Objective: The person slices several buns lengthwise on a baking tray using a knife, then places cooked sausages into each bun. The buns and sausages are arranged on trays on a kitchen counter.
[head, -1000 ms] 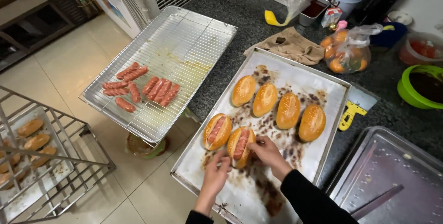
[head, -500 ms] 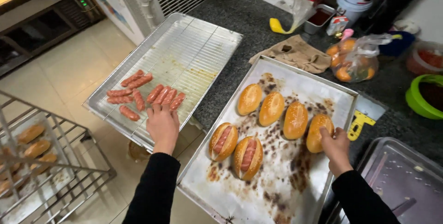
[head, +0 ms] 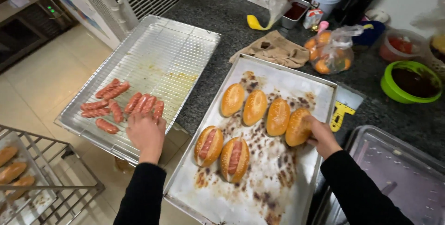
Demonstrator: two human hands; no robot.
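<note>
My left hand (head: 145, 131) rests on the wire rack tray (head: 176, 48), fingers touching the near sausages (head: 144, 104) among several red sausages lying there. My right hand (head: 320, 134) grips the rightmost plain bun (head: 296, 127) on the paper-lined baking tray (head: 287, 192). Three more plain buns (head: 255, 106) lie in the same row. In front of them sit two buns filled with sausages (head: 222, 151).
A brown cloth (head: 273, 48), a bag of oranges (head: 331, 53), a green bowl (head: 410, 83), a yellow scraper (head: 340, 113) and an empty metal tray (head: 394, 169) sit on the dark counter. A rack with buns (head: 14, 174) stands at lower left.
Both hands left the filled buns a second ago. My left hand moved to the sausages on the rack tray, and my right hand took hold of the rightmost plain bun.
</note>
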